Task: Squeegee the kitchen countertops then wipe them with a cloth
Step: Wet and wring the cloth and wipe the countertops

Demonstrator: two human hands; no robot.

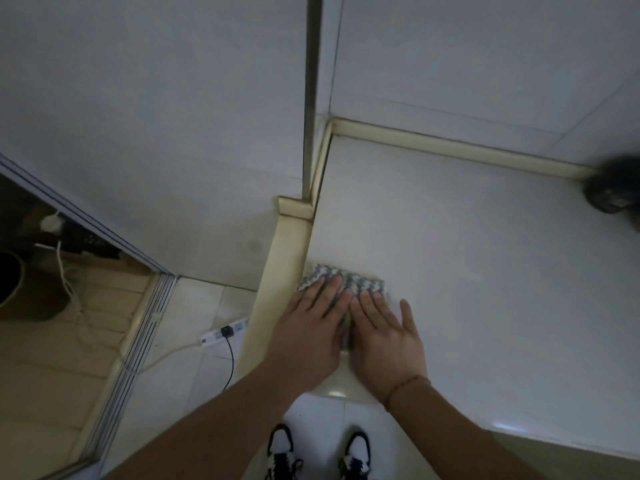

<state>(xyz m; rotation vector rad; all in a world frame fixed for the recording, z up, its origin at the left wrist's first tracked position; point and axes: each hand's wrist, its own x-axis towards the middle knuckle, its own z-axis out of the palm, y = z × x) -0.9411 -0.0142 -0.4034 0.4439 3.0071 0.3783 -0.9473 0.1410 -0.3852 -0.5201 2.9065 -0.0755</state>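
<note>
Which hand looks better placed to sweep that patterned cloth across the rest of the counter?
Probably the right hand. Both hands press flat on the cloth at the countertop's left edge, and the unwiped surface stretches to the right. The left hand sits against the raised edge strip, with less room.

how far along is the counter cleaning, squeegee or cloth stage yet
Cloth stage. No squeegee shows in this view, so that pass looks finished. Both the left hand and right hand press flat on the patterned cloth at the countertop's near left corner. The counter stretching right looks left to wipe.
</note>
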